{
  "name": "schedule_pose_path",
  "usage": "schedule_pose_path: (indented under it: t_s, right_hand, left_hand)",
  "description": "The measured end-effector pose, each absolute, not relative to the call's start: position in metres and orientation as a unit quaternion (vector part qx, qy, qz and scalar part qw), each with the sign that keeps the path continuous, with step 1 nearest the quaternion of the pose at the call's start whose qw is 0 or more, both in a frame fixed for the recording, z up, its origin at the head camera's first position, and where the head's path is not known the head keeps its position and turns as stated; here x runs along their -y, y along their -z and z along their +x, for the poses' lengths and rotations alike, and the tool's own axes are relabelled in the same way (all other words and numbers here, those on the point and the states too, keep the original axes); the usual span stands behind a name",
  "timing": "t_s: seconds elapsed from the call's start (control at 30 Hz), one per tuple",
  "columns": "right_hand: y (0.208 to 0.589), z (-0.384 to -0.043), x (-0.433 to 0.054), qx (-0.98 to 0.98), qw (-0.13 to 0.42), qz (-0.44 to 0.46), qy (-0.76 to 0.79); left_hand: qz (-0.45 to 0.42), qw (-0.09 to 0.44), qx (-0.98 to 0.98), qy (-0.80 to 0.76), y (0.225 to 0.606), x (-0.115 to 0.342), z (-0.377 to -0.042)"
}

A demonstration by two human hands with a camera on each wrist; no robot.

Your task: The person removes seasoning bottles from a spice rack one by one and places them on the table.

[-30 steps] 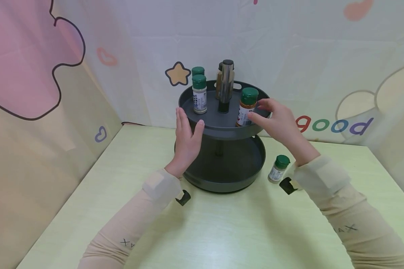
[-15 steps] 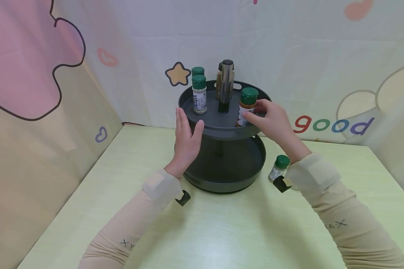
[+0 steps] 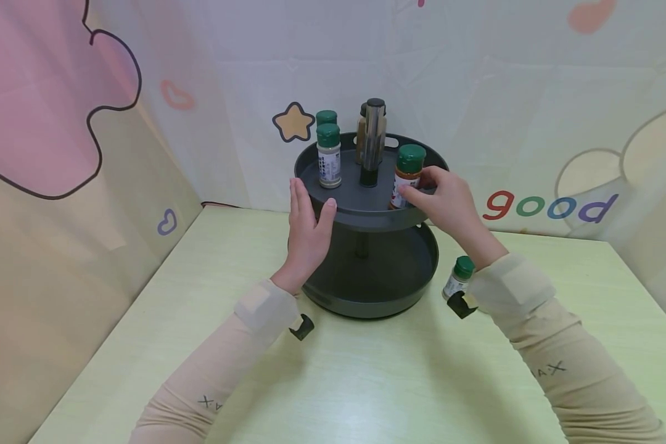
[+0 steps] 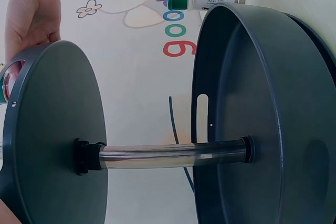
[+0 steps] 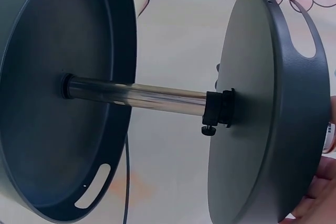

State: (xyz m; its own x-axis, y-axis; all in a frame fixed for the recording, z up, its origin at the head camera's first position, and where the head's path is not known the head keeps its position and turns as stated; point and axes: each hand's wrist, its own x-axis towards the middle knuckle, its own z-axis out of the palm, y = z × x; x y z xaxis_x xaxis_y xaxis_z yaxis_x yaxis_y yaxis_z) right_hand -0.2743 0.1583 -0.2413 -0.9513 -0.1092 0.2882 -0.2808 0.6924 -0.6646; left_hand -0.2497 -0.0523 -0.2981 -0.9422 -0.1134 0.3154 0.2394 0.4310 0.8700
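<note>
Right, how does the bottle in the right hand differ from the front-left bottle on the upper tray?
The right bottle shows orange-red contents; the left bottle looks pale. The right hand pinches the right bottle; no hand touches the left bottle. Both have green caps and white labels.

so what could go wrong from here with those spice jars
The right hand pinches the orange-filled spice jar near the front rim of the upper tray; a nudge might tip it.
In the head view the right sleeve overlaps the green-capped jar on the table; lowering that arm could knock it over.
The left hand is against the upper tray's side; a hard push might shift the tray.
</note>
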Motion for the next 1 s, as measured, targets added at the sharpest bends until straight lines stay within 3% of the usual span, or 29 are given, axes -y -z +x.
schedule_pose_path:
  t_s: [1.0]
  right_hand:
    - [0.2433,-0.2695,-0.1534,0.886,0.169,0.125,-0.413]
  left_hand:
    - [-0.035,0.166,0.83,0.531,0.2987,0.0522,-0.2509]
